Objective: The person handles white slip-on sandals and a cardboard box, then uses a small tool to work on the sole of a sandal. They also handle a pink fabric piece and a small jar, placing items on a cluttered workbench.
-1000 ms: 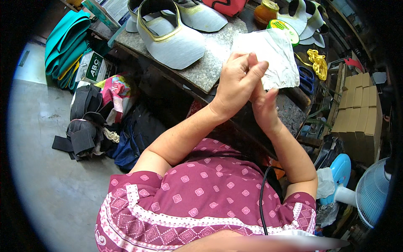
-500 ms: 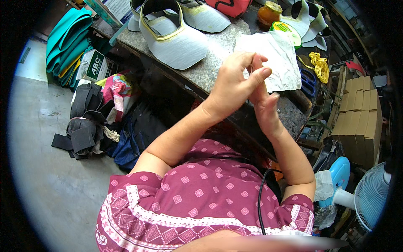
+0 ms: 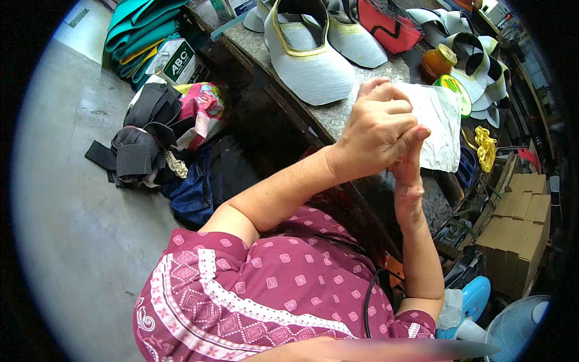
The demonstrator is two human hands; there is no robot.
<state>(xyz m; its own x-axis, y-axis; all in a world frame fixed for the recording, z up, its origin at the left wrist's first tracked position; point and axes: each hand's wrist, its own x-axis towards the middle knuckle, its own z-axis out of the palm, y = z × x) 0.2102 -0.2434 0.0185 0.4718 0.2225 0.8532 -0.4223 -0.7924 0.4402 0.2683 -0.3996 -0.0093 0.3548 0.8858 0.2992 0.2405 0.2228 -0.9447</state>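
My left hand is closed, its fingers curled against my right hand just above the worktable's front edge. The left hand covers most of the right one's fingers, so how they are bent is hidden. No object shows between the two. Behind them a white cloth lies on the stone-topped table. Grey shoe uppers with yellowish glue along their collars stand at the far left of the tabletop. Right of the cloth are a bundle of yellow tape and blue-handled scissors.
An orange-brown jar, a round green tin and a red pouch sit farther back. Cardboard boxes and a fan stand at right. Black strips and folded teal sheets are at left.
The view has turned, shifting the table rightward in it. Both hands are still together; my left hand's fingers have curled more over my right hand.
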